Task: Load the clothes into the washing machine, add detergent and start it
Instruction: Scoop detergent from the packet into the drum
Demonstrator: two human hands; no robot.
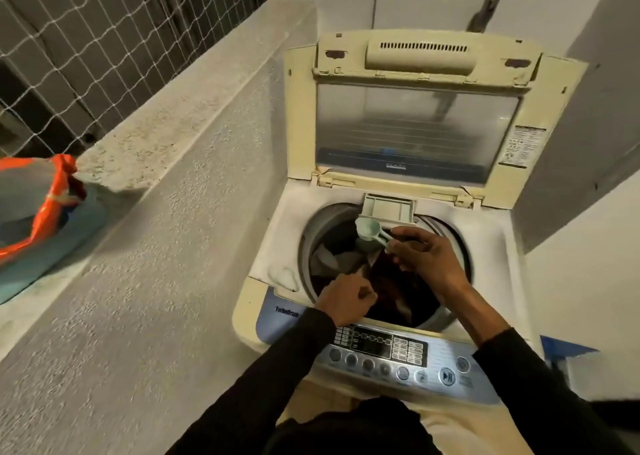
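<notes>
Pale green plastic is seen in the scoop (370, 230), which is pinched by its handle in the right hand (427, 257) and held over the back of the drum, just in front of the small detergent tray (388, 209) that juts from the rear rim. The scoop's bowl is tilted toward the left. The left hand (346, 298) is held at the front rim of the drum with its fingers curled; whether anything is gripped in it cannot be told. Dark and grey clothes (391, 281) are piled inside the drum of the washing machine (491, 240), a top loader whose yellowed lid (415, 122) is propped upright at the back. The control panel (398, 354), with its row of round buttons, is found at the front edge, partly under the left sleeve. On the concrete ledge (166, 125) well to the left, an orange and blue bag (48, 219) is seen, its mouth open.
</notes>
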